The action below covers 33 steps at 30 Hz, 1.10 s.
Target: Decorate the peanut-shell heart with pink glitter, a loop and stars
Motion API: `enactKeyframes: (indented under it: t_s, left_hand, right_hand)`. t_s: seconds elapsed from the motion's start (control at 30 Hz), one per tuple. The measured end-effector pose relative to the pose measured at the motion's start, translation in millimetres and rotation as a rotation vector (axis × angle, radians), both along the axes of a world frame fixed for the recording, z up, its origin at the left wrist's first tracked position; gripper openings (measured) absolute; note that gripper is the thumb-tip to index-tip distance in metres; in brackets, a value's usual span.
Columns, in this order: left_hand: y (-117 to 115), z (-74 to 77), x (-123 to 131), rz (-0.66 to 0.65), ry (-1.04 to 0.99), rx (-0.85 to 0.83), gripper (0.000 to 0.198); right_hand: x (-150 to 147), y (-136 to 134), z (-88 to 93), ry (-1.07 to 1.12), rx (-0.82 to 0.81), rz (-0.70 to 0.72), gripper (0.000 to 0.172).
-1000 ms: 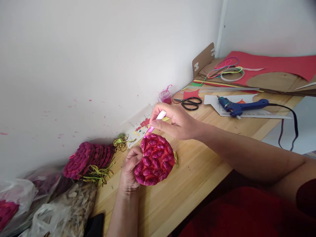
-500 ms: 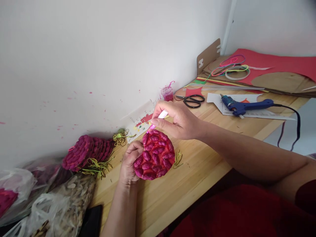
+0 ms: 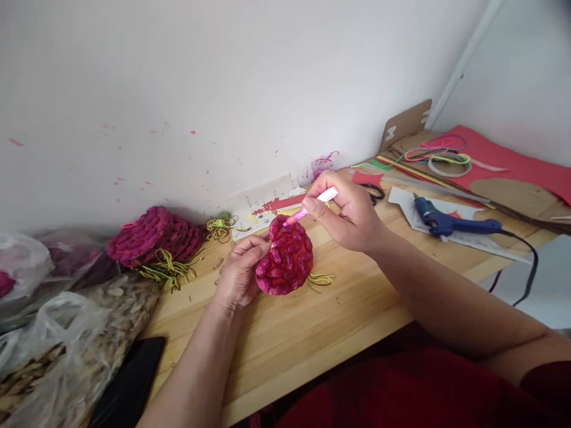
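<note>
My left hand (image 3: 243, 267) grips the left edge of a round red disc (image 3: 285, 257) covered with magenta-painted peanut shells, held tilted above the table. A yellow-green thread tassel (image 3: 322, 278) shows at its lower right side. Pinched in my right hand (image 3: 345, 211) is a small paintbrush (image 3: 329, 194) with a white handle and pink-stained front. The brush tip is at the shells along the disc's upper edge; I cannot tell if it touches.
Left stands a stack of similar discs (image 3: 154, 235), near a plastic bag of peanut shells (image 3: 104, 321) and a black flat object (image 3: 129, 380). To the right are scissors (image 3: 373, 194), partly hidden, a blue glue gun (image 3: 450, 223) with its cord, and red sheets (image 3: 530, 157).
The view has shifted. The brush has moved from the disc's upper left edge rightward onto its top shells. Both hands keep their holds.
</note>
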<state>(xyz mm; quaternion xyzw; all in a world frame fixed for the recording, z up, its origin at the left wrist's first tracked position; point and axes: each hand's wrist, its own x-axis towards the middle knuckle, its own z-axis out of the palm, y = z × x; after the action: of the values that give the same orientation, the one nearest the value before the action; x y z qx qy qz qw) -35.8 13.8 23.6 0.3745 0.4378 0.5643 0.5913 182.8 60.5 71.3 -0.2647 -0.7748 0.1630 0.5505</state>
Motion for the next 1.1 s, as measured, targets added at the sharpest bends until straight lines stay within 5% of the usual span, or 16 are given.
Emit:
enactKeyframes:
  t_s: [0.47,0.87,1.1]
  left_hand:
    - [2.0,-11.6,2.4,0.067,0.142,0.217,0.021]
    - [2.0,-16.6,4.8,0.102,0.229,0.267,0.019]
    - [2.0,-16.9,4.5,0.103,0.291,0.307,0.017]
  right_hand:
    - [-13.0,-10.3,-4.4,-0.059,0.001,0.126,0.008]
    - [-14.7,-11.6,-3.3,-0.141,0.132,0.050,0.009]
    - [-14.9,-12.4,-4.8,-0.079,0.031,0.029,0.010]
